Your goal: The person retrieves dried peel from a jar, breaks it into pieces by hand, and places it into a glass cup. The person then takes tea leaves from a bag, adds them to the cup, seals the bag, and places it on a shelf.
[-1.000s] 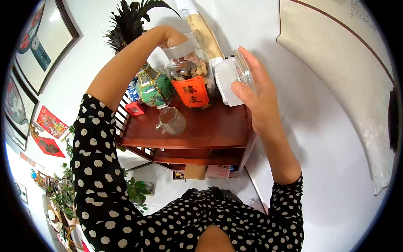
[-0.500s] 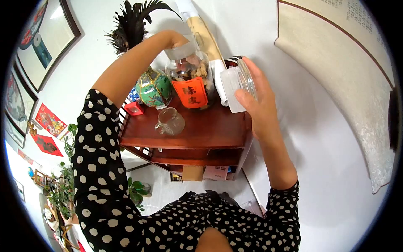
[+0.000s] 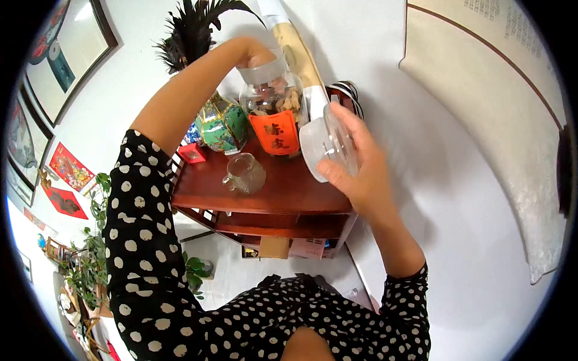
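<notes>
A large glass jar point(image 3: 259, 100) stands at the back of a red-brown wooden shelf point(image 3: 301, 186), holding brown dried pieces point(image 3: 290, 101) that look like dried peel. An orange paper label point(image 3: 274, 133) with dark characters is stuck on its front. My left hand point(image 3: 260, 58) reaches down through the jar's mouth; its fingers show only dimly behind the glass, close to the pieces, and their grip is unclear. In my right hand point(image 3: 360, 161) is the jar's round glass lid point(image 3: 319, 149), held tilted beside the jar, thumb on its near face and fingers behind.
A small glass cup with a handle point(image 3: 245, 174) stands in front of the jar. Left of it are a green patterned vase point(image 3: 220, 125) with black feathers point(image 3: 191, 33) and a red box point(image 3: 192, 153). A rolled scroll point(image 3: 296, 51) leans behind; another scroll point(image 3: 481, 72) hangs right.
My right hand has lowered slightly leftward and turned the lid so its round face shows more. My left hand stays inside the jar.
</notes>
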Demonstrator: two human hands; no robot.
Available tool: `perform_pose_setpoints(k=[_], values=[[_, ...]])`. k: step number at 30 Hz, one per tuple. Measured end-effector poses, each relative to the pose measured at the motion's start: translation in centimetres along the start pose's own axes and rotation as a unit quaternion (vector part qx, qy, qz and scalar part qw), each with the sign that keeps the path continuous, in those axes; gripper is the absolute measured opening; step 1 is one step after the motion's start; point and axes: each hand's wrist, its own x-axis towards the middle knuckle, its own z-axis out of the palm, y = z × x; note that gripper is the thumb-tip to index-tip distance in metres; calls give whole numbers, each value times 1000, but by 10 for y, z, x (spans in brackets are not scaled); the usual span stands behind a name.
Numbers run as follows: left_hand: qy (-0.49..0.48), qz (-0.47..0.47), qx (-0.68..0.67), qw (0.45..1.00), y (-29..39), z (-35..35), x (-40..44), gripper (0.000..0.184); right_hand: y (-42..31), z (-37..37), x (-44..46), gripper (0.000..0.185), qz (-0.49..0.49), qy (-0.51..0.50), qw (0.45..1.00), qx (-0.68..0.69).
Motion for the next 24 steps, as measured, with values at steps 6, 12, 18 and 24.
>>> perform_pose_setpoints(k=[6, 12, 18, 24], values=[[3, -6, 0, 1000, 0, 3, 4, 37, 5, 4, -6, 76, 10, -14, 999, 46], [11, -10, 0, 1000, 1, 3, 3, 36, 10, 1, -7, 78, 13, 0, 999, 47], [23, -13, 6, 1000, 2, 3, 2, 35, 9, 1, -6, 78, 21, -6, 998, 52], [49, -14, 13, 999, 8, 5, -9, 34, 11, 0, -6, 79, 21, -5, 999, 49]])
